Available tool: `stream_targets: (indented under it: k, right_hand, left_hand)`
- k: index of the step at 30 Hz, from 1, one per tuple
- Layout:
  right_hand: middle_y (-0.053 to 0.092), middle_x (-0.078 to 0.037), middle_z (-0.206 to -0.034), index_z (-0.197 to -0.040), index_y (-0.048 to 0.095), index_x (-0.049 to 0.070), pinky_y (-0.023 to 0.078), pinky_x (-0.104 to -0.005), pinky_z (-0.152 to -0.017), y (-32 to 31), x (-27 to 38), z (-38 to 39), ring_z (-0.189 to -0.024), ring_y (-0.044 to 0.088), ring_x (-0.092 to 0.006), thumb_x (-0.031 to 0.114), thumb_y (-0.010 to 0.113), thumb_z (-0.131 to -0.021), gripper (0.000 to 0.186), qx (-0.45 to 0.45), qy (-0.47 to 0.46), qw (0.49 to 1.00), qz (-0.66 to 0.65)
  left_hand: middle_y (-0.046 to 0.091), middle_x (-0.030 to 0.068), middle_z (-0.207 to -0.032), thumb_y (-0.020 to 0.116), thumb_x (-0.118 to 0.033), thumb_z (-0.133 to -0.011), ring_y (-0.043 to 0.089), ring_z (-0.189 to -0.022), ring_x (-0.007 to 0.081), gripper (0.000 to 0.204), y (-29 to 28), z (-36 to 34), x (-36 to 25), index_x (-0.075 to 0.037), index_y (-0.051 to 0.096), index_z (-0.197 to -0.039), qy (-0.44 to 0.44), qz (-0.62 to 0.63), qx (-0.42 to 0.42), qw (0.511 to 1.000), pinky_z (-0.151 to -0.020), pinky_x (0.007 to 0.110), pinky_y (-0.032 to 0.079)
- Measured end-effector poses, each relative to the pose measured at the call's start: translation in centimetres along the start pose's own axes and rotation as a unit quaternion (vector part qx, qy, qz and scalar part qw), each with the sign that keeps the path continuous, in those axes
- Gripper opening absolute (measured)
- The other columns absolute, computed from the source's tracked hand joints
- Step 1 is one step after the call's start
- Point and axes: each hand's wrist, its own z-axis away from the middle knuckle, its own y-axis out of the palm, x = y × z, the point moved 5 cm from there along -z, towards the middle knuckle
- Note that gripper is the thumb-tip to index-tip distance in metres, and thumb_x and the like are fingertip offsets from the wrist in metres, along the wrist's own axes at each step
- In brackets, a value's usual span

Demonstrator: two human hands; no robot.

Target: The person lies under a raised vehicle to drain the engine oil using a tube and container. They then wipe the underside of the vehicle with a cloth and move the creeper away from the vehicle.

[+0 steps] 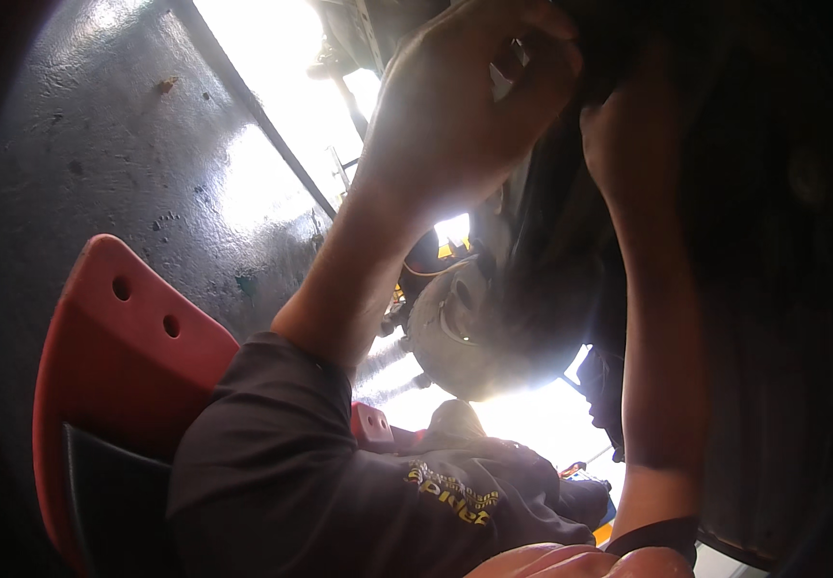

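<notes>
My left hand (474,106) is raised into the shadowed underside of a vehicle (763,193), its fingers curled and pinched around something too dark to make out. Beside it on the right, my right hand (633,144) also reaches up, closed, with its fingertips and whatever they hold hidden in shadow. Both forearms extend upward from the lower part of the view. My torso in a dark printed shirt (368,501) lies on a red and black creeper board (108,356) with holes in its raised edge.
A wheel with a tyre (436,347) is beyond my arms, in the middle of the view, against bright glare. The glossy grey floor (128,135) runs along the left, crossed by a dark straight line. The dark vehicle body closes off the right side and top.
</notes>
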Motion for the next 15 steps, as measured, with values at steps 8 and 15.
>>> stream_targets:
  k: [8,15]
  right_hand:
    - [0.067,-0.022,-0.112,-0.125,0.061,-0.001,0.051,-0.0432,-0.097,-0.3,-2.8,-0.3,-0.109,0.063,-0.0397,0.002,0.066,-0.084,0.041,0.074,-0.037,0.971,0.225]
    - [0.067,-0.02,-0.093,-0.103,0.067,0.002,0.053,-0.0426,-0.075,1.2,-1.6,-9.7,-0.086,0.065,-0.0375,0.019,0.058,-0.096,0.02,0.114,-0.213,0.955,0.172]
  left_hand:
    - [0.067,0.0049,-0.094,0.064,-0.02,-0.095,0.061,-0.081,0.0131,0.023,-0.8,-0.3,1.3,-0.005,0.066,-0.111,-0.046,0.016,-0.038,0.998,-0.068,0.029,0.048]
    - [0.067,0.0047,-0.091,0.063,-0.021,-0.095,0.061,-0.079,0.013,0.024,-1.2,-0.5,1.3,-0.003,0.066,-0.111,-0.018,0.046,-0.053,0.997,-0.068,0.027,0.048]
